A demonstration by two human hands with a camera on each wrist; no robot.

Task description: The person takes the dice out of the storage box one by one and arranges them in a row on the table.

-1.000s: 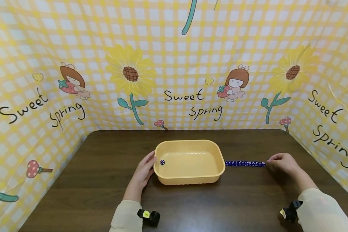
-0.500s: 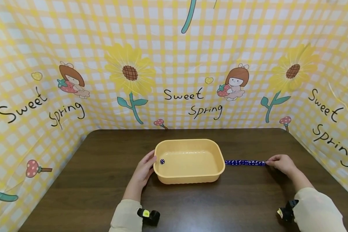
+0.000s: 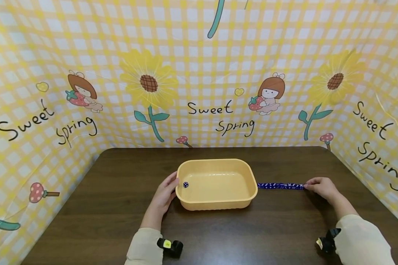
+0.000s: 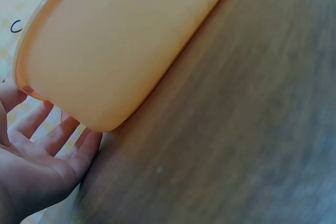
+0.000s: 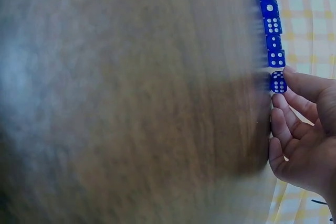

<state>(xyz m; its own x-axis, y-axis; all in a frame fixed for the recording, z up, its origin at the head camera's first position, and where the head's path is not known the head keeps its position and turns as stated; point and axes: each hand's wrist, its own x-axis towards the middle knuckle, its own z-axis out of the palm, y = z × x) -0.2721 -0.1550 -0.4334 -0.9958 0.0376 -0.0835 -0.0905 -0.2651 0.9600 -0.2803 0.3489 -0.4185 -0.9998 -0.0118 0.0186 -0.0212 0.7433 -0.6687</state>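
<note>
A yellow plastic basin (image 3: 217,186) sits on the table, with one blue die (image 3: 185,184) at the left end of its floor. My left hand (image 3: 164,193) grips the basin's left end, thumb at the rim and fingers against the outside wall. To the right of the basin runs a straight row of blue dice (image 3: 278,186) with white pips; its left end meets the basin's right side. At the row's right end my right hand (image 3: 323,187) pinches a blue die (image 5: 279,82) between thumb and fingers. A small gap shows between that die and the row in the right wrist view.
The dark wooden table (image 3: 215,235) ends at a yellow checked cloth (image 3: 199,73) that hangs behind and at both sides. A black wrist camera (image 3: 172,248) is strapped to the left sleeve, another wrist camera (image 3: 328,241) to the right one.
My right hand and forearm have moved slightly left, bringing the fingertips closer to the row's end. The left hand, the basin and the die in it have stayed in place.
</note>
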